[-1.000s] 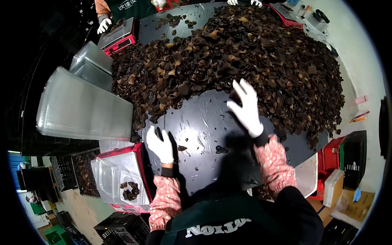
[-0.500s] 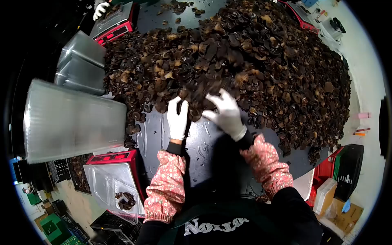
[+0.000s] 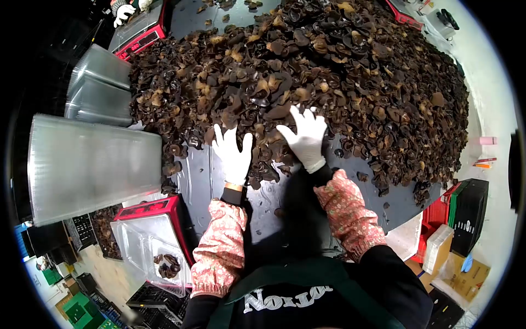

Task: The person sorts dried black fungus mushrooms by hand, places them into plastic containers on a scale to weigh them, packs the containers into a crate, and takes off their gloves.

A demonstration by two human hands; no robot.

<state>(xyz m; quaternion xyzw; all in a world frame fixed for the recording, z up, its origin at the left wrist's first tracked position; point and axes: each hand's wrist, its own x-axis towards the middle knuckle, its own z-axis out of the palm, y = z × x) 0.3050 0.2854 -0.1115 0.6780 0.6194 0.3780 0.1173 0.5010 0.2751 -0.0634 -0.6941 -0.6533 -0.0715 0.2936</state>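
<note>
A large heap of dark brown wood ear mushrooms (image 3: 329, 82) covers most of the grey table (image 3: 266, 205). At its near edge my left hand (image 3: 232, 155), in a white glove, lies with fingers spread. My right hand (image 3: 304, 137), gloved the same way, also has its fingers apart, and their tips touch the heap. Between the two hands some mushrooms spill toward me. On the left, a red-framed scale (image 3: 148, 209) carries a clear plastic tray (image 3: 145, 247) with a few mushrooms in it.
Stacks of clear plastic trays (image 3: 96, 164) stand along the table's left side. Another red scale (image 3: 143, 43) is at the far left, with a co-worker's gloved hand (image 3: 124, 13) nearby. Red and black crates (image 3: 470, 214) and a cardboard box (image 3: 468, 274) sit at the right.
My hands have spread flatter and slightly farther apart. Mushrooms that were blurred in motion near my fingers now lie still, and more lie on the table between my hands.
</note>
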